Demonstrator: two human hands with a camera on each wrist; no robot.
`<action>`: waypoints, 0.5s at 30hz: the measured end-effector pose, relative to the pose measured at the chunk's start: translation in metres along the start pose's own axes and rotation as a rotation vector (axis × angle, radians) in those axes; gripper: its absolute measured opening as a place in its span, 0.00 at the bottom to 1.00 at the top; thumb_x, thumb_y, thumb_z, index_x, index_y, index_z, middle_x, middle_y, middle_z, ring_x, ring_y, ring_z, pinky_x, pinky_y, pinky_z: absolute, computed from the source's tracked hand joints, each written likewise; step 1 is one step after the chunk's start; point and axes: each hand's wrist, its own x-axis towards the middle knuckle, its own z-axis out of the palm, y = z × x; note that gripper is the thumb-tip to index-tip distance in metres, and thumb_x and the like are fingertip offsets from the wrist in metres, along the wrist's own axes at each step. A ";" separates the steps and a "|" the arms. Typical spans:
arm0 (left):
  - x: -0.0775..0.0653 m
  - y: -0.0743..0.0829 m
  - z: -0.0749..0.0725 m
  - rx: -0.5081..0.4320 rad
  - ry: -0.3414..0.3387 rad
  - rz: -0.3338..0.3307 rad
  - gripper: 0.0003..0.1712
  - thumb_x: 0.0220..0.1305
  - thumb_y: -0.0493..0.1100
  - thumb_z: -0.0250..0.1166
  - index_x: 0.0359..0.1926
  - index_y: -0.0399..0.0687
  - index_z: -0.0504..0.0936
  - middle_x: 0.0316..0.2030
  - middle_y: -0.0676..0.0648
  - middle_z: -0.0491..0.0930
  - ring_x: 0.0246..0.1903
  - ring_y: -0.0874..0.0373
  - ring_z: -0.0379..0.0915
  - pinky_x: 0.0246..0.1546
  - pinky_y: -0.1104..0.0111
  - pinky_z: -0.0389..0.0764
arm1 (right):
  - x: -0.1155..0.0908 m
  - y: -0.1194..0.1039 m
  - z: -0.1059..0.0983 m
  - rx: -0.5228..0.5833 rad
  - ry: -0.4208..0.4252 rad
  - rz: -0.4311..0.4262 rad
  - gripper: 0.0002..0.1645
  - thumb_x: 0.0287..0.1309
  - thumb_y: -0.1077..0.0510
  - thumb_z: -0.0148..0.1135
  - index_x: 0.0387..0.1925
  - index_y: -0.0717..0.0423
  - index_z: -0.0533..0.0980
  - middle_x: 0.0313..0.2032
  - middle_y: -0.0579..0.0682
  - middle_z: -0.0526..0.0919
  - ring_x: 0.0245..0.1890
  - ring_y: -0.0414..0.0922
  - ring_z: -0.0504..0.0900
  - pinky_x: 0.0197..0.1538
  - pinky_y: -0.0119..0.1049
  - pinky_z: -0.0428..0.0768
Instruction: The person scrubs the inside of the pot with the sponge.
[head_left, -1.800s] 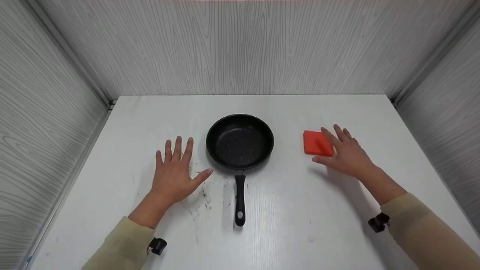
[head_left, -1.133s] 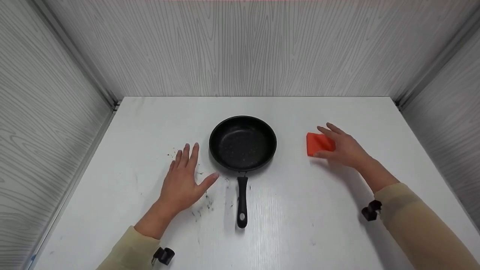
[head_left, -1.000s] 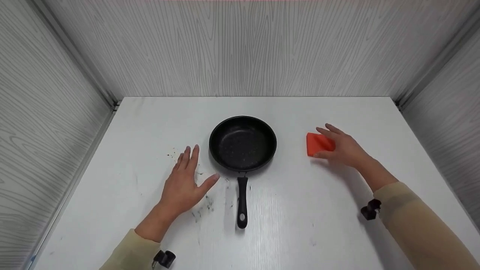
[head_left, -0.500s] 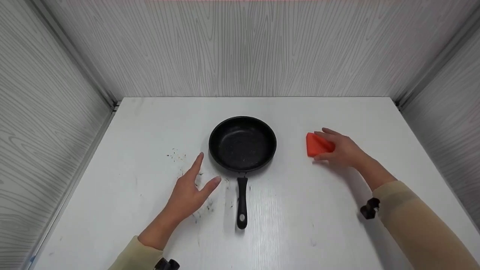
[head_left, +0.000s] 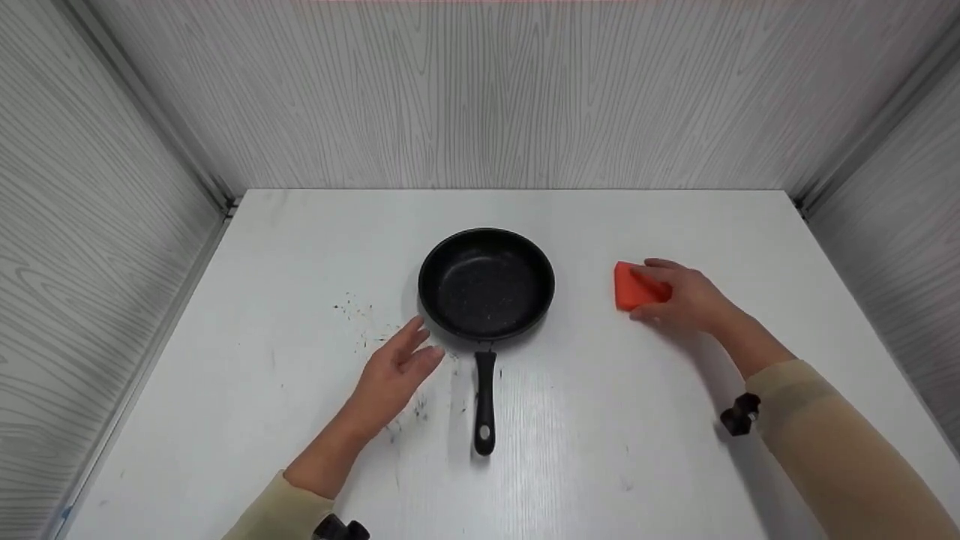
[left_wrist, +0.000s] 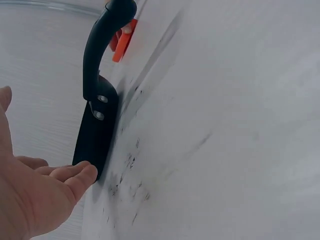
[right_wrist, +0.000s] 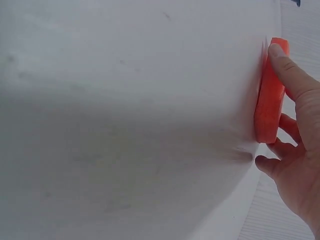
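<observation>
A black frying pan (head_left: 486, 285) lies at the middle of the white table, its handle (head_left: 484, 405) toward me. My left hand (head_left: 390, 379) hovers left of the handle, below the pan's rim, with loosely bent fingers that hold nothing. In the left wrist view, the hand (left_wrist: 40, 195) has its fingertips near the pan's dark side (left_wrist: 95, 135). To the right of the pan, a square red sponge (head_left: 634, 289) rests on the table. My right hand (head_left: 694, 304) grips it, thumb on the near edge (right_wrist: 270, 105) and fingers over the far side, hiding its right part.
Dark specks and smears (head_left: 418, 409) mark the table (head_left: 585, 450) left of the pan handle. Wood-grain panels stand at the back (head_left: 480, 97), left (head_left: 82, 262) and right (head_left: 900, 187).
My left hand has gone from spread fingers to loosely bent ones and turned toward the pan handle. The right hand's fingers have closed round the sponge, which stays in place.
</observation>
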 end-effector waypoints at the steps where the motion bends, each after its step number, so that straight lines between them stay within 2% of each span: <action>1: 0.000 0.000 0.001 -0.030 0.001 -0.020 0.45 0.78 0.55 0.65 0.84 0.43 0.56 0.77 0.38 0.66 0.73 0.46 0.68 0.71 0.55 0.74 | 0.000 0.000 0.000 -0.003 0.000 -0.005 0.50 0.62 0.43 0.77 0.81 0.45 0.65 0.80 0.57 0.60 0.76 0.64 0.59 0.67 0.63 0.77; 9: 0.005 -0.001 0.013 -0.236 -0.022 -0.138 0.40 0.79 0.51 0.64 0.81 0.37 0.61 0.70 0.31 0.72 0.67 0.42 0.76 0.67 0.57 0.78 | 0.000 -0.003 -0.001 -0.038 -0.022 0.001 0.50 0.63 0.45 0.77 0.81 0.44 0.65 0.79 0.58 0.60 0.76 0.66 0.56 0.65 0.64 0.79; 15: 0.009 -0.003 0.023 -0.370 -0.087 -0.200 0.41 0.79 0.51 0.63 0.80 0.34 0.59 0.71 0.29 0.71 0.67 0.41 0.75 0.65 0.57 0.80 | 0.001 -0.004 -0.003 -0.070 -0.033 -0.023 0.49 0.64 0.48 0.75 0.81 0.44 0.64 0.78 0.59 0.61 0.76 0.66 0.58 0.66 0.65 0.76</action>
